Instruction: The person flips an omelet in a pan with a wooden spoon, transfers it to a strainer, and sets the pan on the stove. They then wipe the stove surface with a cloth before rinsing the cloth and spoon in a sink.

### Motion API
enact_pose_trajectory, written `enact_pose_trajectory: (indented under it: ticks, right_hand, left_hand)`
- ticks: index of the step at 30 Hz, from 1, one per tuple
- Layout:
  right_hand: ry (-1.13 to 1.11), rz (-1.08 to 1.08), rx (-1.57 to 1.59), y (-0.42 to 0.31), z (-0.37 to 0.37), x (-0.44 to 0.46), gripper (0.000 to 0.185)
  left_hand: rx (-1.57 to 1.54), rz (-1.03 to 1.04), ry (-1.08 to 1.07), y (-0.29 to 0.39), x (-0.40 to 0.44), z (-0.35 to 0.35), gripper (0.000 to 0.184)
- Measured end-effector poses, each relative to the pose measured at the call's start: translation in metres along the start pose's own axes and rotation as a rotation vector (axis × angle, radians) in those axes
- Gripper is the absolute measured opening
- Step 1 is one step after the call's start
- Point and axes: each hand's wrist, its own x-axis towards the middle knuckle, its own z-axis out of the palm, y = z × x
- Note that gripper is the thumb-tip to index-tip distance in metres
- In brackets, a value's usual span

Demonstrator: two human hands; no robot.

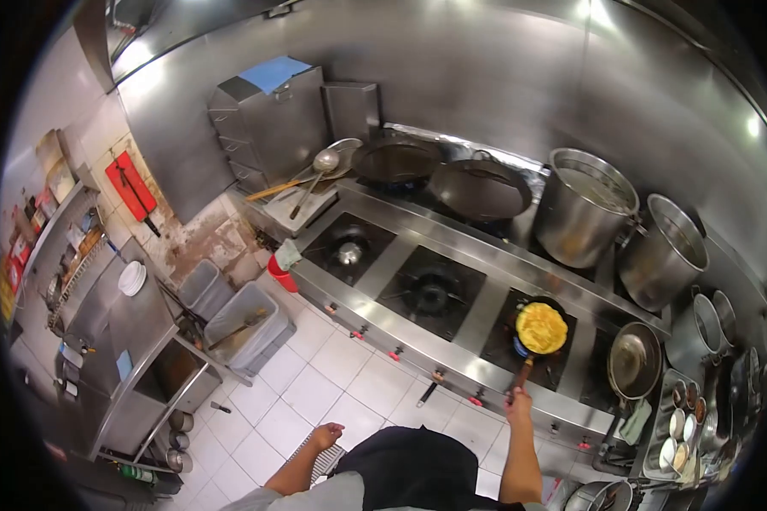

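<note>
Steel edges the stove (496, 311). Short of its front edge, the left hand (326, 436) holds nothing visible; how its fingers close, I cannot tell. The right hand (517, 405) wraps the handle (525, 372): a firm, level hold should cook the yellow egg (541, 329) evenly in its pan (554, 301), toward the stove's front right corner.

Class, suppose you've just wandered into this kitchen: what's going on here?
A person at the stove grips a pan by its handle with the right hand. The pan is over a front-row burner, with yellow food, perhaps egg, spread across it. The left hand is away from the stove and looks empty. Along the back stand two woks and two big pots.
</note>
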Motion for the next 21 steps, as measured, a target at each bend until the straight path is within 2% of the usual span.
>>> enact_pose_trajectory:
  ticks: [2,3,5,6,7,8,9,10,11,12,13,14,15,16,17,18,19,20,21]
  right_hand:
    - [0.011,-0.111,0.106,0.025,-0.006,0.026,0.018]
    - [0.010,-0.101,0.092,0.027,0.003,0.016,0.018]
    - [0.258,-0.088,0.237,0.021,0.020,-0.009,0.025]
    - [0.320,-0.042,0.276,0.031,0.018,-0.015,0.029]
    - [0.375,-0.001,0.319,0.043,0.015,-0.020,0.033]
    - [0.365,0.002,0.231,0.055,0.015,-0.035,0.031]
    - [0.357,0.006,0.141,0.071,0.016,-0.049,0.029]
    - [0.345,0.091,0.055,0.095,0.017,-0.050,0.027]
    - [0.334,0.177,-0.033,0.114,0.023,-0.048,0.024]
    - [0.335,0.255,-0.256,0.110,0.057,-0.069,0.020]
    - [0.220,0.193,-0.409,0.119,0.074,-0.074,0.020]
    - [0.127,0.107,-0.599,0.119,0.108,-0.084,0.022]
    - [-0.020,-0.021,-0.677,0.127,0.133,-0.072,0.022]
    - [-0.170,-0.150,-0.743,0.137,0.159,-0.060,0.023]
    - [-0.312,-0.245,-0.806,0.123,0.202,-0.065,0.023]
    - [-0.452,-0.345,-0.861,0.102,0.253,-0.069,0.023]
    - [-0.521,-0.368,-0.836,0.096,0.294,-0.062,0.023]
    - [-0.586,-0.393,-0.811,0.090,0.327,-0.053,0.023]
    - [-0.589,-0.329,-0.786,0.088,0.353,-0.040,0.023]
  left_hand:
    - [-0.218,-0.225,0.077,-0.069,0.002,-0.003,0.027]
    - [-0.291,-0.239,0.118,-0.105,-0.002,-0.005,0.023]
    - [-0.558,-0.596,0.158,-0.116,-0.038,-0.030,0.020]
    - [-0.149,-0.302,0.098,-0.199,-0.036,-0.014,0.022]
    - [0.017,-0.432,0.071,-0.221,-0.038,-0.014,0.025]
    - [0.133,-0.525,-0.007,-0.212,-0.045,-0.030,0.027]
    - [-0.281,-0.893,0.033,-0.148,-0.061,-0.064,0.028]
    - [-0.291,-0.896,0.041,-0.156,-0.052,-0.071,0.028]
    - [-0.380,-0.747,0.136,-0.168,-0.045,-0.075,0.029]
    - [-0.463,-0.597,0.229,-0.176,-0.039,-0.079,0.030]
    - [-0.485,-0.414,0.310,-0.213,-0.011,-0.072,0.032]
    - [-0.246,-0.368,0.283,-0.212,0.021,-0.083,0.037]
    - [-0.338,-0.390,0.274,-0.191,0.046,-0.102,0.039]
    - [-0.305,-0.330,0.291,-0.157,0.070,-0.128,0.037]
    - [-0.396,-0.201,0.334,-0.135,0.098,-0.150,0.036]
    - [-0.358,-0.071,0.377,-0.091,0.118,-0.183,0.033]
    - [-0.331,-0.101,0.340,-0.037,0.132,-0.221,0.035]
    - [-0.376,-0.028,0.326,-0.017,0.160,-0.246,0.038]
    - [-0.421,0.042,0.308,-0.002,0.184,-0.267,0.040]
